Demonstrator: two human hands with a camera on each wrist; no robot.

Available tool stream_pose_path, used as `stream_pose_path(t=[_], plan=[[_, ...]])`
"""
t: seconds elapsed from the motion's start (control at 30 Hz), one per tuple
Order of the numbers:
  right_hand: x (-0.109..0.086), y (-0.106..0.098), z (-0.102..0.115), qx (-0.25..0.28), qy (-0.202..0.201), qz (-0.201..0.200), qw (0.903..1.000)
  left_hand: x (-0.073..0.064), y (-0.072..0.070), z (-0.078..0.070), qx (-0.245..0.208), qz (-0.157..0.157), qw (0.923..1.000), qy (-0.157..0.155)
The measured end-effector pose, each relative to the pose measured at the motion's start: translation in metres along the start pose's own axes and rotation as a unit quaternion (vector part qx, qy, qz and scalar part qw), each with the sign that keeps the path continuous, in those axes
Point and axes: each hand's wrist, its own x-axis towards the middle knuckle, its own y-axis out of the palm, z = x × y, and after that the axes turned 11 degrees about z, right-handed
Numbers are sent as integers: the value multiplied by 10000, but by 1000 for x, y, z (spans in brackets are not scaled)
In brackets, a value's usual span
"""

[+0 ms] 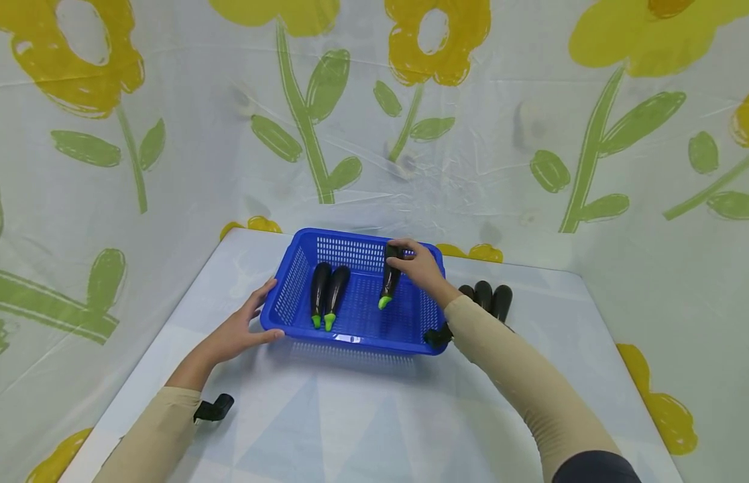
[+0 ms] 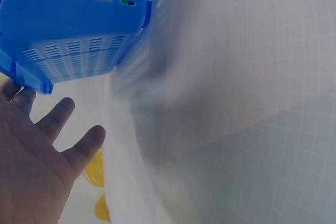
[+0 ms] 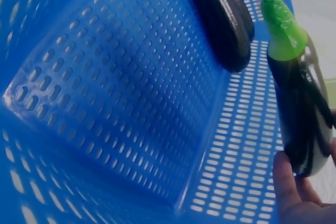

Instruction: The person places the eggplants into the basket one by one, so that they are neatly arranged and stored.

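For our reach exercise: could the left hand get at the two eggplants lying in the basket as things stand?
Probably yes: the left hand is at the left of the open-topped basket, and the two eggplants lie toward that side. Apparently only the rim must be cleared.

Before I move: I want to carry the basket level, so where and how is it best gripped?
Probably under the rim at both short ends, coming from left and right: the basket is longer across than front-to-back, and that rim juts outward.
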Motion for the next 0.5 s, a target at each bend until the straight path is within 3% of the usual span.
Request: stream_pose_path(t=[0.5], plan=[[13, 16, 1, 26, -59, 290, 9996, 1, 0, 1, -23, 3, 10000, 38]])
